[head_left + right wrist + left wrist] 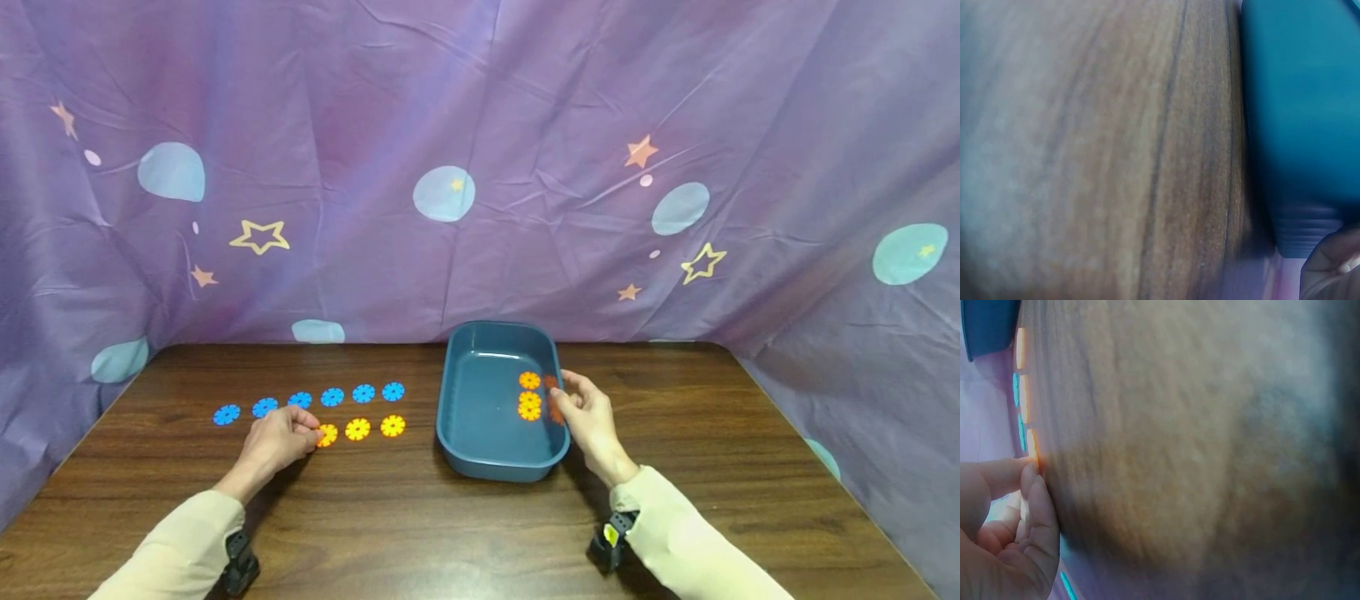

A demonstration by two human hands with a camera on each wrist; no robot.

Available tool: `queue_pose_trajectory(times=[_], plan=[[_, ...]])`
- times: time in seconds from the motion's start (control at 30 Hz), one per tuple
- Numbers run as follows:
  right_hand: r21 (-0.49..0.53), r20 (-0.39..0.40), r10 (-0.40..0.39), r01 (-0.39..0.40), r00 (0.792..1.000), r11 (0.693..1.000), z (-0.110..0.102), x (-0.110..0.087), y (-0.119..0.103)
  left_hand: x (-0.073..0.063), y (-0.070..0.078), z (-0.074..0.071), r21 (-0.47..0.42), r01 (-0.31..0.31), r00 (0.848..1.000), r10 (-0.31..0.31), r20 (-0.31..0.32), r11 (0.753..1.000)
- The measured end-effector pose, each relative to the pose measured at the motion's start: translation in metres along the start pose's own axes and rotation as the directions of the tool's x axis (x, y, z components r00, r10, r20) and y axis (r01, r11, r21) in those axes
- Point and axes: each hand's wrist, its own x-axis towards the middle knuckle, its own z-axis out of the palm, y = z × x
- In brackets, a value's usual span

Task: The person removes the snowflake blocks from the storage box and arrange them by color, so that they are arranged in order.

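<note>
My left hand (279, 440) is low over the table, thumb and fingertip pinching the edge of a yellow notched disc (327, 435). To the right of it lie two more yellow discs (357, 429) in a row. Behind them runs a row of several blue notched discs (332, 397). My right hand (591, 414) grips the right rim of a blue plastic tub (480, 450), its thumb on the inner side. Three yellow-orange discs (529, 381) lie inside the tub near that wall. In the right wrist view only part of the hand (1332, 265) shows, beside the tub (1310, 112).
The wood-grain table (360, 525) ends at a purple curtain (360, 167) with stars and pale blue shapes. Black wrist cameras (240, 562) are strapped over the light sleeves (176, 542). Reddish patches (556, 408) on the tub's inner wall look like reflections of the discs.
</note>
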Motion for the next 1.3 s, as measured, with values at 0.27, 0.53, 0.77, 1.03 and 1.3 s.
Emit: queue_pose_trajectory(times=[0.27, 0.53, 0.77, 1.03, 1.3], plan=[[-0.001, -0.004, -0.006, 0.006, 1.000, 1.000, 0.000, -0.001, -0.001, 0.001, 0.001, 0.000, -0.056, 0.001, 1.000, -0.001, 0.007, 0.998], [-0.017, -0.011, -0.005, 0.005, 1.000, 1.000, -0.001, -0.001, -0.001, 0.005, 0.036, 0.007, -0.163, -0.095, 0.994, 0.086, -0.059, 0.982], [-0.005, 0.001, 0.005, -0.005, 1.000, 1.000, -0.001, -0.001, -0.001, 0.005, 0.083, 0.029, -0.410, -0.092, 0.993, 0.113, 0.026, 0.907], [-0.006, -0.003, 0.001, -0.001, 1.000, 1.000, 0.000, -0.001, -0.004, 0.008, 0.125, 0.057, -0.569, -0.097, 0.979, 0.181, 0.092, 0.816], [-0.036, -0.015, -0.018, 0.017, 1.000, 0.999, 0.001, -0.003, -0.003, 0.006, 0.160, 0.086, -0.596, -0.097, 0.967, 0.216, 0.132, 0.797]])
